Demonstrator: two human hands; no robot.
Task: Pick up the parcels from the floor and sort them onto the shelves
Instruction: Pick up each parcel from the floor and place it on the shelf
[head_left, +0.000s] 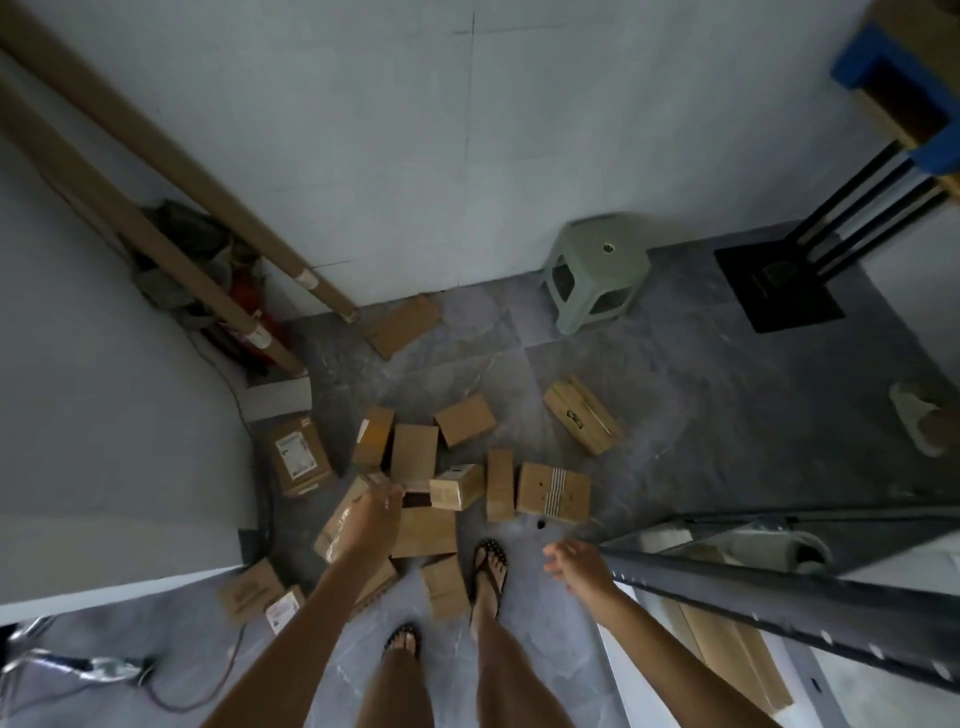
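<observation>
Honestly | taped parcel (337, 530) gripped from above by left hand (371, 512) | right hand (574, 561) loose, empty | could be dropped: slick tape, one-handed hold

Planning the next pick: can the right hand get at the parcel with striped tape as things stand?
Probably yes. The right hand is open and empty, and the striped-tape parcel lies just ahead of it, with only bare floor between. The left hand grips another parcel.
</observation>
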